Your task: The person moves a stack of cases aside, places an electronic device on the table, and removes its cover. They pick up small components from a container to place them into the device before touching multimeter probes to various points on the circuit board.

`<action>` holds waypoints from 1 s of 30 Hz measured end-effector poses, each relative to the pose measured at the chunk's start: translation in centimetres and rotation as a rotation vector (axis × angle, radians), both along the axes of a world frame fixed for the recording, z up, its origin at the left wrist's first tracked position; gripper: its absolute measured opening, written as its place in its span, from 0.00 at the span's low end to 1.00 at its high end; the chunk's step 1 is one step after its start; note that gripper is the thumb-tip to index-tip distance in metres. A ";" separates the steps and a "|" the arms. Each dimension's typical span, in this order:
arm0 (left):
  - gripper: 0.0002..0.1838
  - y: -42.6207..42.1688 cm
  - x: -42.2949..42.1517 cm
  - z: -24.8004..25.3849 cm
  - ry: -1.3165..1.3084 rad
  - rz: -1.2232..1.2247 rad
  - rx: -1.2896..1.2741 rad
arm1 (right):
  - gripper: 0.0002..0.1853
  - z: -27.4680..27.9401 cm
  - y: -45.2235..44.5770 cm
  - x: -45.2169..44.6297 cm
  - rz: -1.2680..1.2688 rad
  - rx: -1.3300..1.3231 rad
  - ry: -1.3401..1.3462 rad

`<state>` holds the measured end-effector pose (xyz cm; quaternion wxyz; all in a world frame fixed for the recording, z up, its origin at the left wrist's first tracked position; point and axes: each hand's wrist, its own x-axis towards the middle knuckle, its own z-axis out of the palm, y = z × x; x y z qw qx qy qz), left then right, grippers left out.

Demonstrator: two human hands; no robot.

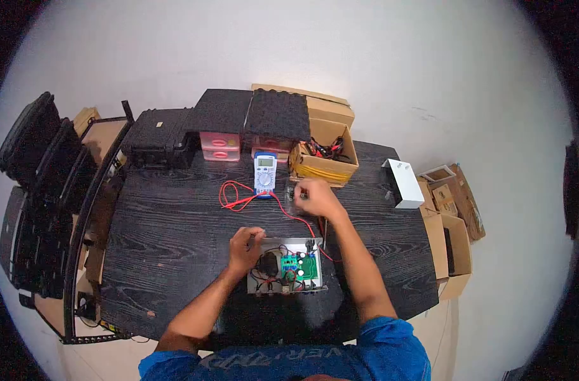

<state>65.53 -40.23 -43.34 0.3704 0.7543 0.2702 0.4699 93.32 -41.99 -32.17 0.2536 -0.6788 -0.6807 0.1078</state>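
An open metal case (255, 244) with a green circuit board (310, 267), a black round part (267, 264) and several wires lies in front of me. At its upper left corner is my left hand (245, 249), fingers curled together; anything between them is too small to tell. My right hand (318, 198) reaches beyond the case, fingers bent and closed, beside a small clear plastic container or bag (290, 194) whose contents are unclear. Left of that lies a blue-and-white multimeter (264, 174). Its red test lead (229, 185) loops on the table, and another runs past my right hand.
A cardboard box (327, 170) of cables stands at the back, beside small pink-fronted drawers (220, 147) and a black hard case (157, 135). A white metal cover (404, 185) is on the right of the black table (168, 235). Cardboard boxes (455, 254) stand beyond the right edge.
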 end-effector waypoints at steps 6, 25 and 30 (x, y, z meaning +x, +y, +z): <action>0.05 -0.7 -0.3 1.4 -0.003 0.003 0.043 | 0.07 -0.1 -3.9 -7.5 0.354 0.097 0.411; 0.08 -0.8 -0.6 0.8 -0.016 0.014 0.087 | 0.05 -3.7 -3.9 -7.7 0.368 -0.175 0.721; 0.09 -0.6 -0.5 0.2 -0.034 0.020 0.104 | 0.04 -4.2 -3.9 -7.7 0.340 -0.206 0.738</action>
